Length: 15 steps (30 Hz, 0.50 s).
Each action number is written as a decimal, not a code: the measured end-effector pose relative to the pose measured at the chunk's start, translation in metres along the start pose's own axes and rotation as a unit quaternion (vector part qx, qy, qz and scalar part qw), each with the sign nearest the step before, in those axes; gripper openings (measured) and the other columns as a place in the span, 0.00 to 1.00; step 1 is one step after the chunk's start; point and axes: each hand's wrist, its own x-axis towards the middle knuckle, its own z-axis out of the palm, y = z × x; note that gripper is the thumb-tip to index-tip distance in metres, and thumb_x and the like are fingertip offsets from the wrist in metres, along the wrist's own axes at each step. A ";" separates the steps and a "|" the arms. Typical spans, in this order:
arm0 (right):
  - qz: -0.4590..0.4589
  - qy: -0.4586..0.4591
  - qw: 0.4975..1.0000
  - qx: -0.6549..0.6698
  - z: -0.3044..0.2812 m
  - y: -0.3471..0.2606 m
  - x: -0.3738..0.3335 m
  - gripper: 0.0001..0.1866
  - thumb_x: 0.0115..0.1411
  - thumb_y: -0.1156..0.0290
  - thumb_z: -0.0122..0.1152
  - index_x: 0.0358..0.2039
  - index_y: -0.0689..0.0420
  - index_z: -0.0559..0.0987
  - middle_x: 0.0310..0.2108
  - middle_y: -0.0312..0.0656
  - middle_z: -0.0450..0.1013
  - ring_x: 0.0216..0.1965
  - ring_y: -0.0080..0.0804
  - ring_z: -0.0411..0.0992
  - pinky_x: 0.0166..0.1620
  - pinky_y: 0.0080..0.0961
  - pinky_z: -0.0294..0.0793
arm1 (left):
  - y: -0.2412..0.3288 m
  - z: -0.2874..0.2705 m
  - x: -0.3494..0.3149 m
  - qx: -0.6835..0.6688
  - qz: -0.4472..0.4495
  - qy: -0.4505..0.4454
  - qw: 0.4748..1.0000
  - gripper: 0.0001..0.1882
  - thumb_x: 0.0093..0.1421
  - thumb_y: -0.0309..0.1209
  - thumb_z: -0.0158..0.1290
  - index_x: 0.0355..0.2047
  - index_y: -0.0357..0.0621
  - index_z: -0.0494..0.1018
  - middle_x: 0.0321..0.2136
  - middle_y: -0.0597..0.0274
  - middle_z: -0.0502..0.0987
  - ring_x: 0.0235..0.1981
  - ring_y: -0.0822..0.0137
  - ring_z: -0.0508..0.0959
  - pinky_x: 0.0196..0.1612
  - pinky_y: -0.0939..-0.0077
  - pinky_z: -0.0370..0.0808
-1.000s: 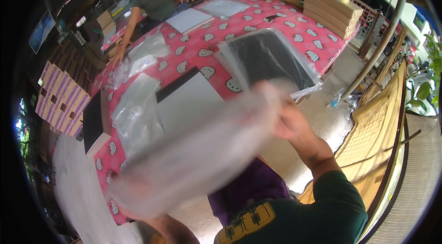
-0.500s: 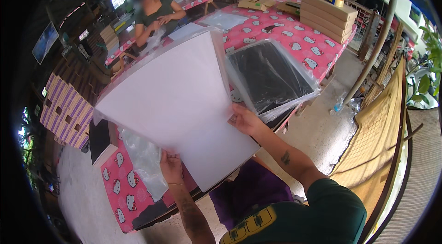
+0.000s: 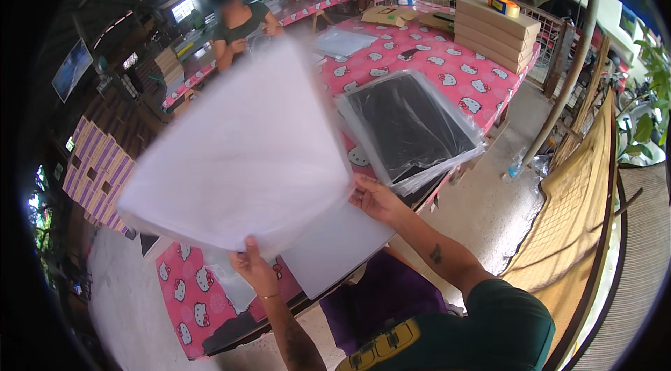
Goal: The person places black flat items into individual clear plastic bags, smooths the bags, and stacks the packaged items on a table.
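Left hand (image 3: 256, 270) and right hand (image 3: 377, 200) pinch a large white rectangular sheet (image 3: 241, 151); right of their grip lies a black rectangular stack in clear plastic (image 3: 412, 123)

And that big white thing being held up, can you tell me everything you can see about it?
The big white thing is a wide, flat piece, plain and smooth like paper or card, with no print showing. Blur softens its edges; a hazy rim could be clear plastic, but I can't be sure. It's tilted, held up over the pink table. The left grip pinches its near edge, thumb on top, and the right grip holds it near its right-hand corner.
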 end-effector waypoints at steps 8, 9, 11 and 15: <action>-0.089 -0.087 0.992 0.034 0.035 -0.004 -0.025 0.19 0.64 0.52 0.50 0.50 0.50 0.70 0.52 0.34 0.68 0.58 0.28 0.60 0.61 0.38 0.56 | 0.015 0.050 0.011 -0.108 0.006 0.008 0.994 0.15 0.62 0.31 0.53 0.47 0.37 0.68 0.38 0.68 0.73 0.35 0.80 0.67 0.40 0.85 0.64; -0.098 -0.115 0.988 0.034 0.055 -0.005 -0.035 0.22 0.65 0.50 0.48 0.52 0.50 0.68 0.54 0.34 0.66 0.61 0.29 0.57 0.63 0.39 0.53 | 0.010 0.054 0.010 -0.101 0.003 -0.006 0.995 0.16 0.63 0.32 0.52 0.48 0.37 0.68 0.40 0.67 0.73 0.37 0.80 0.67 0.42 0.85 0.64; -0.170 -0.064 0.983 0.020 0.065 -0.008 -0.029 0.21 0.65 0.58 0.51 0.52 0.57 0.66 0.51 0.38 0.69 0.55 0.32 0.65 0.59 0.35 0.63 | 0.004 0.064 0.003 -0.082 -0.013 -0.030 0.996 0.16 0.64 0.34 0.51 0.48 0.37 0.68 0.40 0.66 0.74 0.37 0.79 0.68 0.42 0.84 0.65; -0.283 0.024 0.958 0.047 0.067 -0.027 -0.016 0.17 0.64 0.69 0.53 0.51 0.61 0.67 0.47 0.43 0.71 0.46 0.32 0.72 0.51 0.29 0.73 | -0.014 0.072 -0.025 0.009 -0.156 -0.160 0.975 0.18 0.68 0.40 0.43 0.42 0.33 0.69 0.33 0.59 0.77 0.34 0.72 0.75 0.40 0.80 0.71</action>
